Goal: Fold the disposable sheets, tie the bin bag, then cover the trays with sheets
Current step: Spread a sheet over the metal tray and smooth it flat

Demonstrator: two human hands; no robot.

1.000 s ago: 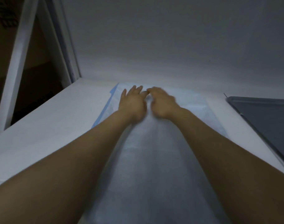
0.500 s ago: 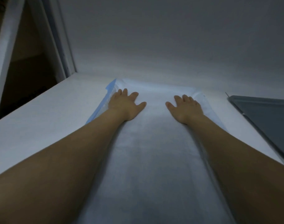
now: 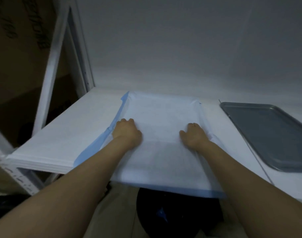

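Under the bench's [image 3: 69, 134] front edge sits a dark bin bag [image 3: 177, 217]. The white, blue-edged disposable sheet [image 3: 164, 162] overhangs that edge mid-bench. The left hand [image 3: 127, 132] and right hand [image 3: 195, 136] press on it palms down, fingers extended, gripping nothing. A grey tray [image 3: 267, 134] lies along the right edge.

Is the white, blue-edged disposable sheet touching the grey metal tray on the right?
Apart. The head view shows a bare strip of white table between the white, blue-edged disposable sheet and the grey metal tray.
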